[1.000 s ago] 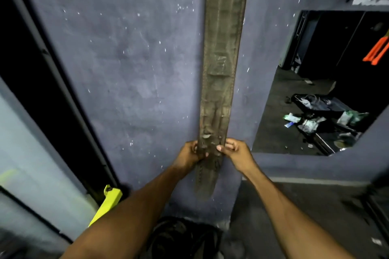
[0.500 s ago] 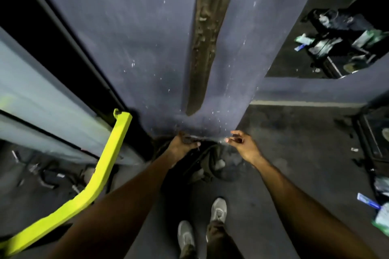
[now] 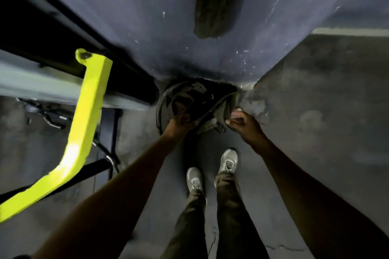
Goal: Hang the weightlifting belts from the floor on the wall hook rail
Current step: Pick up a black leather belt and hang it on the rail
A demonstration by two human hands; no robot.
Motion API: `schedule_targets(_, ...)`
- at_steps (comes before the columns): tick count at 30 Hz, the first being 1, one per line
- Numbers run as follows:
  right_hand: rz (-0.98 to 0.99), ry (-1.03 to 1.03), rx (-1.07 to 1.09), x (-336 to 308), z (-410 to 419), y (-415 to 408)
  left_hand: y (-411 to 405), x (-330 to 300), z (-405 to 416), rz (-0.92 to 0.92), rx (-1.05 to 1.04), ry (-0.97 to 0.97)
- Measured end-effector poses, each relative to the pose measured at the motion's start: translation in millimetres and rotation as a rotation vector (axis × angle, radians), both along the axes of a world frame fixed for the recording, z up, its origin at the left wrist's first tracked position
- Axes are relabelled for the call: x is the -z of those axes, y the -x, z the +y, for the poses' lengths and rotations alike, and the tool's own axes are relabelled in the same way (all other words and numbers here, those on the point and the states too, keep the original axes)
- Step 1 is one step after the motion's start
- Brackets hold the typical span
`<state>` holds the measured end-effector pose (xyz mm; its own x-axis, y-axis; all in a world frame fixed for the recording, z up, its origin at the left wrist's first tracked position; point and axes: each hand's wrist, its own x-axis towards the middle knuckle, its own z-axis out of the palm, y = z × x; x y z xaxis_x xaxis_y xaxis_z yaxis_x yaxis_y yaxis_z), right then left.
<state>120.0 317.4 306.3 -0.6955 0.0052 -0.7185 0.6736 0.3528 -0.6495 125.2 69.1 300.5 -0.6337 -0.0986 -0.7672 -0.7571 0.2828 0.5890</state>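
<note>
The coiled belts (image 3: pixel 195 107) lie in a dark heap on the floor (image 3: pixel 315 111), right at the foot of the purple-grey wall (image 3: pixel 147 17), straight ahead of the person's grey shoes (image 3: pixel 228 161). Both arms reach down to it. The left hand (image 3: pixel 179 123) rests on the near edge of the black coil, its fingers curled down over the rim, though the dimness hides how firmly they grip. The right hand (image 3: pixel 242 123) sits just beside the olive belt end (image 3: pixel 223 109) on the right of the heap, fingers loosely bent and parted, holding nothing that I can see. The heap's loops curve round with no clear long axis, and the left hand looks the nearer. Above, one hung belt (image 3: pixel 212 6) already dangles flat against the wall, directly over the heap, so the lift I'd expect goes straight up.
</note>
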Motion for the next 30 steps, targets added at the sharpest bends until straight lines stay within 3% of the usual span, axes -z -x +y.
schedule_targets(5, -0.083, 0.007, -0.117, 137, -15, 14, -16, 136, -2, -0.135, -0.118, 0.064)
schedule_targets(12, -0.151, -0.010, -0.309, 368, -54, 25, -35, 353, -7, -0.225, -0.112, 0.123)
schedule_targets(17, -0.215, -0.082, -0.514, 491, -54, -5, -49, 455, -16, -0.288, -0.194, 0.248)
schedule_targets(20, -0.226, -0.091, -0.605, 536, -59, -24, -58, 503, -15, -0.332, -0.249, 0.195)
schedule_targets(23, -0.114, -0.123, -0.725, 559, -69, -35, -56, 519, -13, -0.250, -0.422, 0.291)
schedule_targets(27, 0.276, -0.547, -1.055, 582, -77, -38, -56, 528, -13, -0.106, -0.296, 0.520)
schedule_targets(30, 0.290, -0.701, -1.120, 582, -76, -21, -57, 520, -13, -0.035, -0.291, 0.500)
